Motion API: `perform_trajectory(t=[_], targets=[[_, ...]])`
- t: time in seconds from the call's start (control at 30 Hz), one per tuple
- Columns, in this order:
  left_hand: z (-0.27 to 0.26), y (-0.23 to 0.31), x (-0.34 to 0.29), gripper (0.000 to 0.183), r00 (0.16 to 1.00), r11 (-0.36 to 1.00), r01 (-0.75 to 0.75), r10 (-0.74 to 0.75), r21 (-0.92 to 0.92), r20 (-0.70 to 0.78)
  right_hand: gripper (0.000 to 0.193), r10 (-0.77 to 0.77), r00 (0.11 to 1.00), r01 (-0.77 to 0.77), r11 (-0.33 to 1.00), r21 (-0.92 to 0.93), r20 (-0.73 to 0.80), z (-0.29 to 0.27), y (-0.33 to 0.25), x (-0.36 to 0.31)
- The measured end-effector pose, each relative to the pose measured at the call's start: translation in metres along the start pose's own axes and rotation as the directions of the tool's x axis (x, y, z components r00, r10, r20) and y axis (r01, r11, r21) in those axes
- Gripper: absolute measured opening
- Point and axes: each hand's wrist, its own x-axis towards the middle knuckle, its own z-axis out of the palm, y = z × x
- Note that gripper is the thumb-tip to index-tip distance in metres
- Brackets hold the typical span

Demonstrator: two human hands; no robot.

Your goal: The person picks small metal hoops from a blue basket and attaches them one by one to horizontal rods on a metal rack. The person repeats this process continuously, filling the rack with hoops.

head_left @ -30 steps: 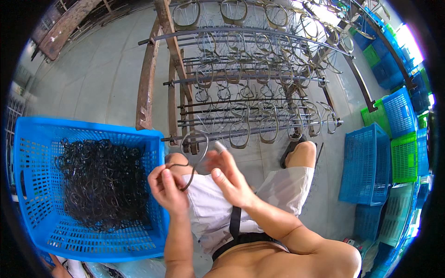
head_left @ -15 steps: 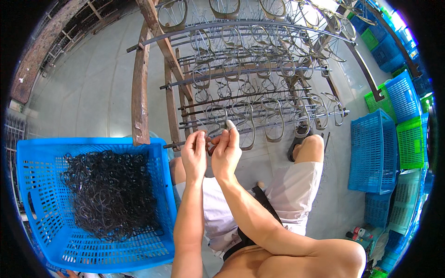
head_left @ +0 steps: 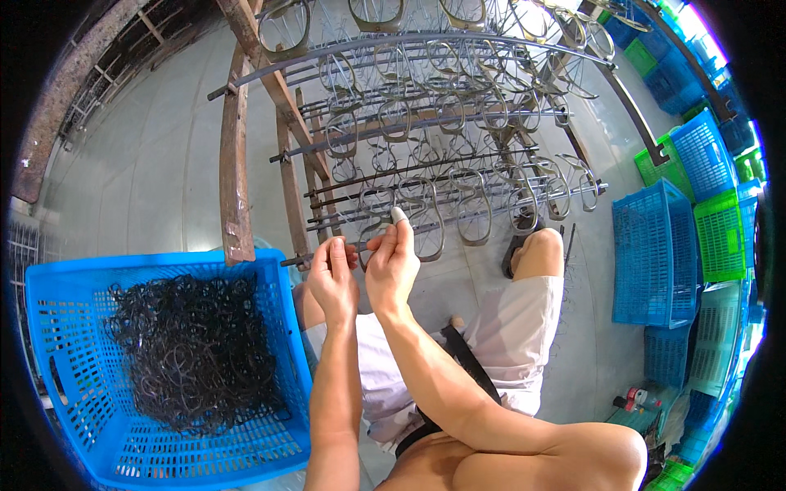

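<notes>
My left hand [head_left: 334, 282] is raised in front of a rack, its fingers pinched together. To its right is my right hand [head_left: 391, 270], also closed in a pinch, with a pale cover [head_left: 399, 214] on one raised fingertip. A small gap separates the hands. Whatever lies between the fingers is too small or hidden to make out. Right behind them, a row of olive-grey eyeglass frames [head_left: 474, 239] hangs from the lowest rods. The nearest eyeglass frame [head_left: 364, 255] shows partly between the two hands; whether I touch it I cannot tell.
A blue basket [head_left: 292, 360] at the left holds a tangled heap of thin black loops [head_left: 192, 352]. The wooden rack [head_left: 236, 180] carries several metal rods [head_left: 409, 42] with more eyeglass frames. Blue and green crates [head_left: 655, 254] are stacked at the right.
My hands have drawn slightly apart, the left one sinking a little. The whole view has shifted slightly, so the rack and crates appear further left.
</notes>
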Motion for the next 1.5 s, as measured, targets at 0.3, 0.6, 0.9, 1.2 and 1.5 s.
perform_trajectory(t=[0.3,0.6,0.9,1.2,1.5], targets=[[-0.007,-0.002,-0.008,0.022,0.992,0.993,-0.028,0.041,-0.112,0.116,0.031,0.067,0.997,-0.077,0.972,0.224,0.049,0.004,-0.003,-0.001],[-0.018,-0.005,-0.002,0.023,0.970,0.921,0.183,-0.112,-0.344,0.215,0.031,-0.077,0.988,0.041,0.965,0.261,0.132,0.008,0.006,-0.009],[-0.022,-0.001,-0.001,0.014,0.936,0.831,0.348,-0.288,-0.433,0.200,0.032,-0.215,0.947,0.230,0.972,-0.038,0.237,0.003,-0.002,-0.010],[-0.015,0.005,-0.007,0.014,0.907,0.766,0.420,-0.346,-0.486,0.239,0.032,-0.224,0.920,0.241,0.971,-0.013,0.320,-0.010,-0.002,0.000],[-0.006,0.019,-0.001,0.018,0.935,0.912,0.326,-0.273,-0.248,0.226,0.038,-0.089,0.936,0.006,0.972,0.236,0.340,-0.014,0.010,-0.001]])
